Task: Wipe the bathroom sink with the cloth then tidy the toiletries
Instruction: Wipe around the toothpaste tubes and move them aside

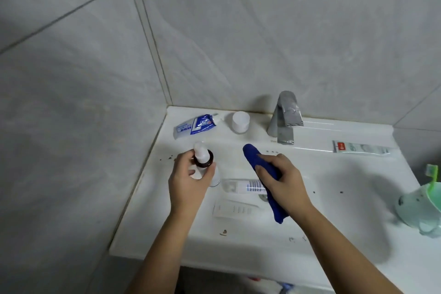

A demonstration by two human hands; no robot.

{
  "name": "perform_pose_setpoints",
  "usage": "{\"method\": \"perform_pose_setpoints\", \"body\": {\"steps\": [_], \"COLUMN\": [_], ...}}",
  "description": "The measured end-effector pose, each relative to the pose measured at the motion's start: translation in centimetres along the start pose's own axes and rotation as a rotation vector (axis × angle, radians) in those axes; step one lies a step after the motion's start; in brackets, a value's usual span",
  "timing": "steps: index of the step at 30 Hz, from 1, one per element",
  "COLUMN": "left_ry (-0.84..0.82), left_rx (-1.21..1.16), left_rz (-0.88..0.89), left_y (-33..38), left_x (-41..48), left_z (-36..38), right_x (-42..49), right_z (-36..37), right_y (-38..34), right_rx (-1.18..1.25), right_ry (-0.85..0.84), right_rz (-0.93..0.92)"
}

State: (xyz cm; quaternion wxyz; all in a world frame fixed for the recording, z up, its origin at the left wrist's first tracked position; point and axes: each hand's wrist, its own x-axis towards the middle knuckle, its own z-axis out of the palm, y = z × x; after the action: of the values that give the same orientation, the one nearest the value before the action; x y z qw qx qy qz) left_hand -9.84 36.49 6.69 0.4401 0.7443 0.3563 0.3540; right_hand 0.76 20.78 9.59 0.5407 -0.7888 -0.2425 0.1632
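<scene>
I see dim, cool light; a soft shadow falls across the sink (358, 210); wide-angle edges bend, slightly blurred.

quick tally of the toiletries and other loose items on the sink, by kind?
Tubes: 3 (blue-and-white toothpaste tube, white tube with red label, white tube with blue print)
Bottles: 1 (small brown bottle with white cap, in left hand)
Jars: 1 (white round jar)
Cups: 1 (pale green cup)
Toothbrushes: 1 (green toothbrush)
Cloths: 1 (blue cloth, in right hand)
Flat packets: 1 (white flat packet)
Total: 9
</scene>
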Motion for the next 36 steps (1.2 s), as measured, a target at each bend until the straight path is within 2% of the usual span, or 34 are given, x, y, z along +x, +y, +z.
{"method": "perform_pose_setpoints", "body": {"steps": [8,16,21,28,36], "left_ry": [-0.29,-0.587,-0.652,-0.739,-0.793], "left_rx": [-0.11,-0.191,-0.178,-0.11,-0.087], "left_rz": [0.237,0.128,0.048,0.036,0.019], "left_y": [8.6,13.6,15.0,15.1,13.8], "left_x": [-2.7,-6.0,-7.4,-8.5,-10.0], "left_z": [9.9,24.1,33.0,41.1,44.5], "right_x": [-0.4,0.2,1.5,4.0,4.7], "right_z": [-12.1,-25.9,-32.7,-37.9,-38.5], "right_y": [1.6,4.8,6.7,10.8,13.8], "right_rx": [-0.065,-0.179,-0.174,-0.191,-0.149], "right_ry": [0.222,0.444,0.51,0.438,0.414], "right_rz": [-0.021,0.054,0.059,0.125,0.173]}}
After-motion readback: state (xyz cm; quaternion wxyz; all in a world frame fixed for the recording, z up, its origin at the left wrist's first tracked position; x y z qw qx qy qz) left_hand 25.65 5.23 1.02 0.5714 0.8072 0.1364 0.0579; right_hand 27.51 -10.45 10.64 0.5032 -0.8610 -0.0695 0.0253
